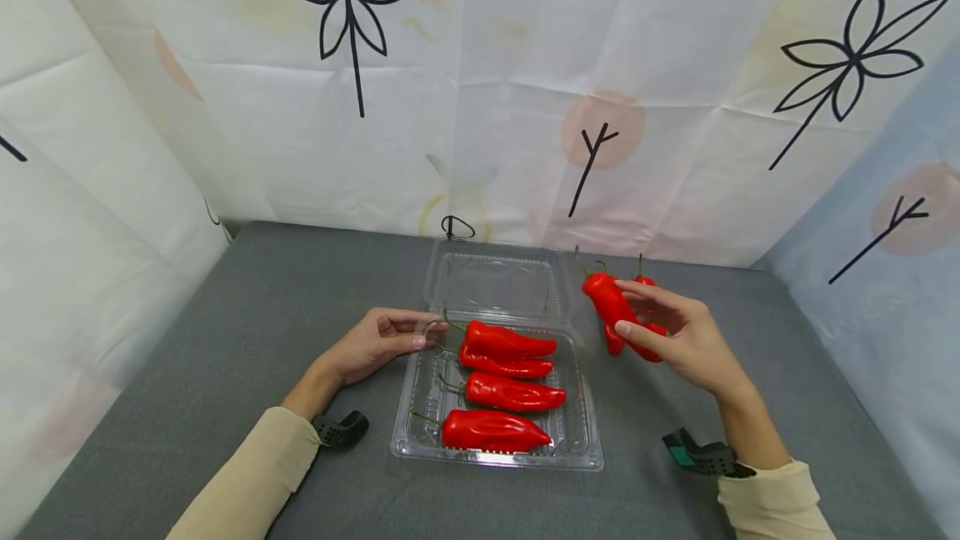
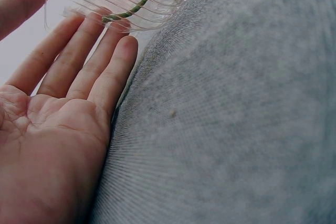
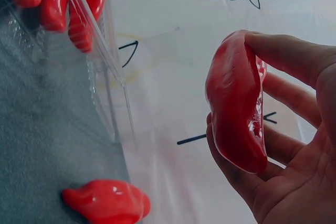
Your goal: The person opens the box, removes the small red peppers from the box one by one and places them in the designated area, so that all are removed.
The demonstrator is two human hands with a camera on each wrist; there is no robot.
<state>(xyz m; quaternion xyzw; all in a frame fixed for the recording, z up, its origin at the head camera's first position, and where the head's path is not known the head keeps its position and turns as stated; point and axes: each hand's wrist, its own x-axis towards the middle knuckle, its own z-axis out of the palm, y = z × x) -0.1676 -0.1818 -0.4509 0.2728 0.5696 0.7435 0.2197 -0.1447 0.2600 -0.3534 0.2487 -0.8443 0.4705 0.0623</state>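
Note:
My right hand [image 1: 686, 338] pinches a red pepper [image 1: 609, 300] between thumb and fingers, to the right of the clear plastic container; the pepper's green stem points up and left. In the right wrist view this pepper [image 3: 236, 100] is clear of the table, its tip pointing down. My left hand [image 1: 381, 343] holds the container [image 1: 592, 440] at its upper left corner, thumb at the rim and fingers along the outer wall [image 2: 113, 17]. Several red peppers [image 1: 497, 430] lie side by side inside it, stems to the left.
More red peppers [image 1: 613, 342] lie on the grey table [image 1: 300, 307] behind the held one, partly covered by it and my right hand. The container's hinged lid [image 1: 495, 277] stands open toward the back. A patterned cloth wall [image 1: 510, 148] rises behind the table.

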